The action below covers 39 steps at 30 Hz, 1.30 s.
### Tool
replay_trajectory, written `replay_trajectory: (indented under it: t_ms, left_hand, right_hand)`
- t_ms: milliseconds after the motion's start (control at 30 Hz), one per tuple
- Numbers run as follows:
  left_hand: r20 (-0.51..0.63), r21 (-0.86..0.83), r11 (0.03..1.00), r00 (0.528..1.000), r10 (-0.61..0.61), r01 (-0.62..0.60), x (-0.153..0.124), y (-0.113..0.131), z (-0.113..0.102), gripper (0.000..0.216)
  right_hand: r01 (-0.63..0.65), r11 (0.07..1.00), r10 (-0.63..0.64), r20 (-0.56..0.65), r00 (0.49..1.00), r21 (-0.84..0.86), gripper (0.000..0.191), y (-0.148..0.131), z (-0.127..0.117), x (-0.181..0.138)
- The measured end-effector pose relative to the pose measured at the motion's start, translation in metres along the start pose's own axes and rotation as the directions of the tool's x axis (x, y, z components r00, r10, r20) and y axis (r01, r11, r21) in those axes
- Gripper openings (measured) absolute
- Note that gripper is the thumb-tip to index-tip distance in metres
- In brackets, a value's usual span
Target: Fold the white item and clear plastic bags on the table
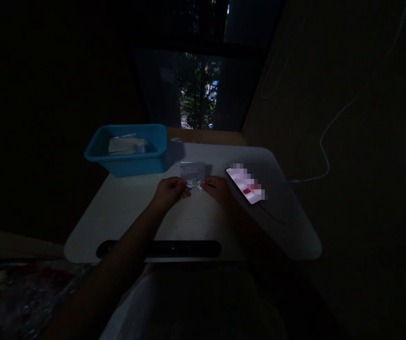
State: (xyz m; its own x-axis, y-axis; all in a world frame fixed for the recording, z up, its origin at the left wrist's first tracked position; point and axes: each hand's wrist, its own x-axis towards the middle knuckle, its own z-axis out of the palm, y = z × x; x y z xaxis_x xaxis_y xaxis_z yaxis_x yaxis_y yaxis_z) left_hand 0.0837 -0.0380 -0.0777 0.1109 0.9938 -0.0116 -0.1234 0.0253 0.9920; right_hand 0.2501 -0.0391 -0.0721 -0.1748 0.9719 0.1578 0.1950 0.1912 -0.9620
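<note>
A small clear plastic bag (pixel 193 171) is held upright over the white table, between my two hands. My left hand (pixel 170 190) pinches its lower left corner, fingers closed. On the other side my right hand (pixel 217 187) grips the lower right edge with thumb and fingers together. Whitish, shiny bits show along the bottom of the bag; the dim light hides what they are. Just right of my right hand lies a phone (pixel 245 185) with its screen lit.
The white table (pixel 192 217) has a dark slot (pixel 185 248) along its near edge. A blue plastic basin (pixel 135 165) at the back left holds pale flat packets (pixel 126 145). A white cable (pixel 325 146) hangs at the right. Behind stands a window (pixel 199 89).
</note>
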Motion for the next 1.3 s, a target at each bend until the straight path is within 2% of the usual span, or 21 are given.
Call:
replay_trajectory:
  t_ms: [133, 367, 667, 867, 1200, 1300]
  left_hand:
    - [-0.023, 0.003, 1.0, 1.0, -0.008, 0.008, 0.002, -0.002, 0.0, 0.029]
    - [-0.045, -0.013, 1.0, 0.999, -0.025, 0.024, 0.002, 0.0, 0.001, 0.029]
    - [-0.04, 0.014, 1.0, 0.999, -0.026, 0.026, -0.001, 0.003, 0.003, 0.035]
    - [-0.032, -0.002, 1.0, 0.999, -0.016, 0.016, 0.001, -0.001, 0.001, 0.033]
    - [0.015, 0.039, 0.999, 1.0, 0.015, -0.015, 0.001, -0.003, -0.001, 0.032]
    - [0.052, 0.115, 0.993, 0.998, 0.02, -0.026, 0.0, -0.002, -0.002, 0.031]
  right_hand:
    - [-0.033, 0.999, 0.033, -0.028, 0.999, -0.003, 0.017, 0.001, 0.0, 0.001]
    - [-0.014, 0.999, 0.012, -0.057, 0.998, -0.032, 0.02, 0.004, 0.0, 0.002]
    - [0.011, 0.998, -0.016, -0.088, 0.996, -0.061, 0.021, 0.009, -0.001, 0.002]
    - [-0.02, 0.999, 0.016, -0.098, 0.995, -0.035, 0.023, 0.006, -0.001, 0.003]
    - [0.005, 0.997, -0.006, -0.009, 1.0, -0.076, 0.027, -0.003, -0.005, -0.003]
    - [0.02, 0.995, -0.022, -0.025, 0.999, -0.1, 0.03, -0.003, -0.005, -0.003]
